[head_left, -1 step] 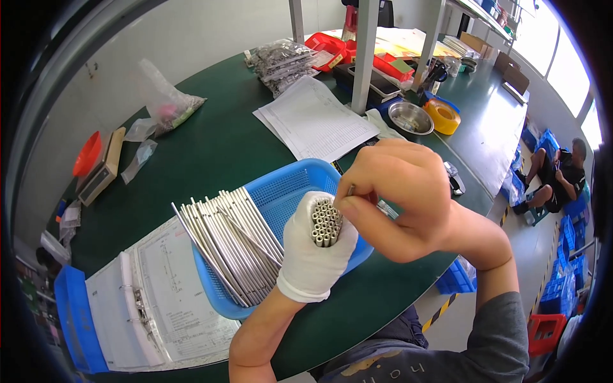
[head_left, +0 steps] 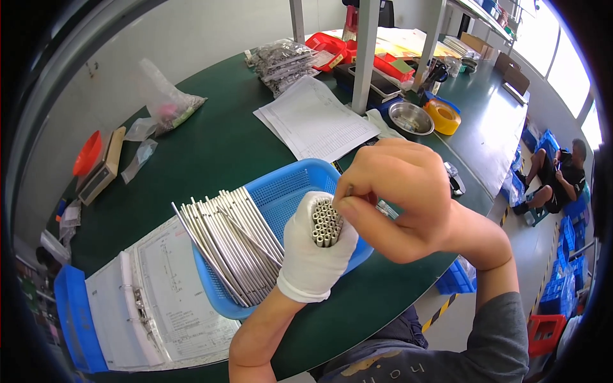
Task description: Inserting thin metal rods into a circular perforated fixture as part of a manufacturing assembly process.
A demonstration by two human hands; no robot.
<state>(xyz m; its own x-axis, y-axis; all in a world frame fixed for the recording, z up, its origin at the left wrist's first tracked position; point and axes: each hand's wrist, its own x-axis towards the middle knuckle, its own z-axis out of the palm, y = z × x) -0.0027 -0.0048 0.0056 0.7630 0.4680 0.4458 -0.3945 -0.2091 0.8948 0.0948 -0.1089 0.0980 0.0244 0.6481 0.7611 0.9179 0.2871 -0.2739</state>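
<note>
Head view: gloved left hand (head_left: 316, 255) clenching tube bundle (head_left: 326, 222), bare right hand (head_left: 399, 198) pinching 1, above blue basket (head_left: 281, 191).

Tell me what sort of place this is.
Probably a factory inspection or assembly bench: a gloved left hand grips a bundle of metal tubes, more tubes fill a blue basket, and paperwork lies nearby.

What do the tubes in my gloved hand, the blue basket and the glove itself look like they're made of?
Tubes: apparently metal, likely steel, with a silvery, bright sheen and hollow ends. Blue basket: looks like moulded plastic, with perforated mesh walls and uniform colour. Glove on the left hand: seemingly white knit fabric, matte and soft-creased. The right hand is bare.
</note>
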